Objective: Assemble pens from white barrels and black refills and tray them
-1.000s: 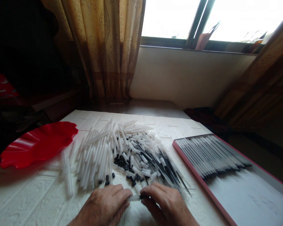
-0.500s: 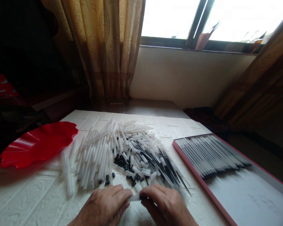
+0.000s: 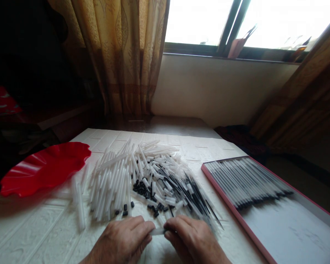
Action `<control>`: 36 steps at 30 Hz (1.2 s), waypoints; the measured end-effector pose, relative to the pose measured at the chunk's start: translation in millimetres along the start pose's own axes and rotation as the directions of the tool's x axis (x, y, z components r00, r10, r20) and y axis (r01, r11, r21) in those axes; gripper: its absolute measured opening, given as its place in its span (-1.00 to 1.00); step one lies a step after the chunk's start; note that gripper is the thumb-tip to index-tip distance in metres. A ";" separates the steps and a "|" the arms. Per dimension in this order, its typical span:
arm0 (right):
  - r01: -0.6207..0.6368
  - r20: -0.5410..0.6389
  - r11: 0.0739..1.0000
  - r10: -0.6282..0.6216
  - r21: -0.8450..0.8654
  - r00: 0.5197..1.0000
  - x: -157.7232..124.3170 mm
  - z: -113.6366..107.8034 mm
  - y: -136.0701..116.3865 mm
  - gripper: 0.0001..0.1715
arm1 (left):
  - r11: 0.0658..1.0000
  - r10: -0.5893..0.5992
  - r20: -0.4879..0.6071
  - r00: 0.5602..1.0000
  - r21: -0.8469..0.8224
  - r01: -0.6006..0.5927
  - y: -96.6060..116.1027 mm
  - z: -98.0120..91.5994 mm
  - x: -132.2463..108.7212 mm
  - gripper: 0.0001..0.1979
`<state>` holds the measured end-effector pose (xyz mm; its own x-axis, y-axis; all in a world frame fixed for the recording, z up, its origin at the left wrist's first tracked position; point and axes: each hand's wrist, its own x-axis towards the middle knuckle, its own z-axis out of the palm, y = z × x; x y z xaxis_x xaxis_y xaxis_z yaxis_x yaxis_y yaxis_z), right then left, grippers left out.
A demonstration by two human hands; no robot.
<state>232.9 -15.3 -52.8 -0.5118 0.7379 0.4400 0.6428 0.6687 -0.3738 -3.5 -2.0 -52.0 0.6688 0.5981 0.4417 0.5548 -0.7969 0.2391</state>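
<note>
At the bottom centre of the frame, a translucent tube (image 3: 157,231) is held nearly level between two hands. Its left end is pinched by the left hand (image 3: 126,234) and its right end is gripped by the right hand (image 3: 194,234); only a short stretch is left visible in the gap. Just above the hands in the frame, black caps (image 3: 142,189) are scattered between piled tubes (image 3: 111,187) and thin black rods (image 3: 196,194). At the lower right, a row of dark-tipped tubes (image 3: 244,181) is contained in a pink-rimmed tray (image 3: 246,229).
</note>
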 end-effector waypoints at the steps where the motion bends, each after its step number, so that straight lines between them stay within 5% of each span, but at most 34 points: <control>1: 0.004 -0.004 1.000 -0.005 -0.013 1.000 -0.2 0.2 -0.2 -0.80 | 1.000 -0.001 0.001 1.000 -0.002 0.001 -0.1 0.9 -0.6 -0.67; 7: 0.010 0.007 0.996 -0.009 -0.089 1.000 0.0 2.4 -1.1 -0.62 | 1.000 0.029 -0.043 0.999 0.000 -0.029 4.7 -3.0 4.0 -0.64; 13: 0.005 -0.002 0.992 -0.005 -0.126 1.000 3.1 1.5 -4.8 -0.49 | 1.000 -0.002 0.075 0.997 -0.005 0.002 10.4 -13.1 7.9 -0.66; 15: -0.011 0.013 0.996 0.012 -0.083 1.000 4.3 -0.3 -6.1 -0.48 | 1.000 0.003 0.029 1.000 0.000 -0.003 9.3 -10.8 6.4 -0.65; 20: -0.069 0.046 0.995 0.066 0.077 0.997 6.7 -5.7 -6.6 -0.59 | 0.999 0.042 -0.096 0.994 -0.026 -0.045 7.2 -8.1 7.9 -0.66; 24: -0.034 0.041 0.998 0.032 0.053 0.999 7.8 -11.6 -5.9 -0.87 | 0.998 0.000 0.010 1.000 -0.069 0.001 10.4 -18.2 13.3 -0.69; 36: 0.060 0.045 0.987 -0.054 -0.146 0.998 5.1 -10.8 -3.4 -0.84 | 0.993 0.004 0.054 0.999 -0.115 0.002 11.1 -18.7 13.2 -0.71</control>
<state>234.3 -14.7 -40.4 -0.5707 0.7040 0.4227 0.6874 0.6912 -0.2230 2.2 -4.5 -27.4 0.6971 0.5984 0.3949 0.4953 -0.8002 0.3382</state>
